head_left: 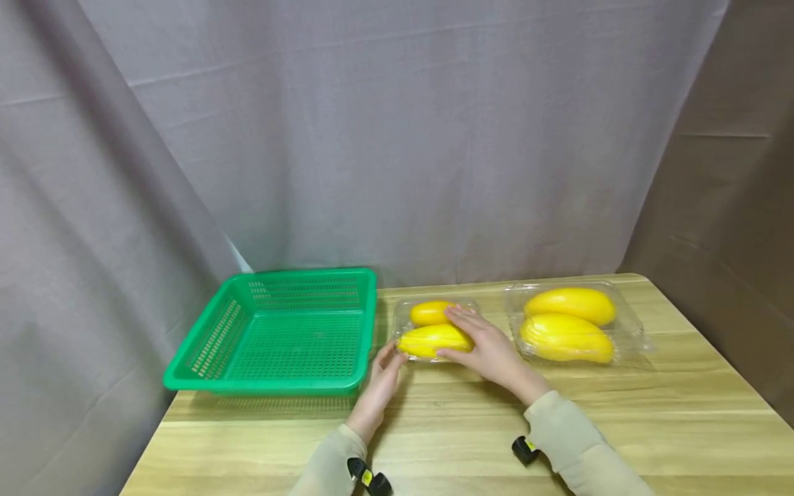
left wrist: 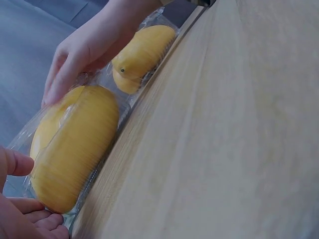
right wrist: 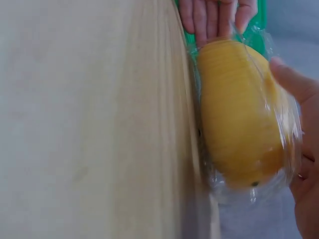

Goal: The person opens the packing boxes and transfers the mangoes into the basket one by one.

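The smaller wrapped pair of yellow fruits [head_left: 434,340] lies on the tabletop [head_left: 455,428] between the hands, long axes running left to right; the left hand [head_left: 378,388], thumb and fingers parted, touches its left end, nearer the green basket [head_left: 302,346], while the right hand [head_left: 493,350] spreads over its right end

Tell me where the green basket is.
In the head view, the green basket stands on the table at left, nearest the left hand and smaller clear container.
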Motion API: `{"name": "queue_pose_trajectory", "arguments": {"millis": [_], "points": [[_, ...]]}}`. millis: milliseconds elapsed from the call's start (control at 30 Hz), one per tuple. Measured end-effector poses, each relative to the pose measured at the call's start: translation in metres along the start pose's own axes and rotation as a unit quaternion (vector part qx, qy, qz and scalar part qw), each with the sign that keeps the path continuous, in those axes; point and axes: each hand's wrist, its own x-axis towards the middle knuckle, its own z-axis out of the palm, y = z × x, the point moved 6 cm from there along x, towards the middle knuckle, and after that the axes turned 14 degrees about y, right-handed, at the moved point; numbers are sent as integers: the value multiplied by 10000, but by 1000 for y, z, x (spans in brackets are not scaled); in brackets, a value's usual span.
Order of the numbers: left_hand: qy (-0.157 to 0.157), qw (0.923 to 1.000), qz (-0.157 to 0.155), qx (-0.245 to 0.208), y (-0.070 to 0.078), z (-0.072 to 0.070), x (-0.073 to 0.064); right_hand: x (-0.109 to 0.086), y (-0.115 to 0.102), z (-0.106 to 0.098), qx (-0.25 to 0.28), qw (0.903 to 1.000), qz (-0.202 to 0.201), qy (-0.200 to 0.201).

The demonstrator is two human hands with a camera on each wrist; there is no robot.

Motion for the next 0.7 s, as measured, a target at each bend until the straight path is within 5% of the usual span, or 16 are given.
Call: {"name": "queue_pose_trajectory", "arguments": {"millis": [167, 700], "points": [[52, 10000, -51, 44, -2, -1, 2, -9, 17, -7, 693, 9923, 1020, 82], [51, 9999, 32, 89, -2, -1, 1, -35, 36, -18, 687, 9818, 1765, -128]]}}
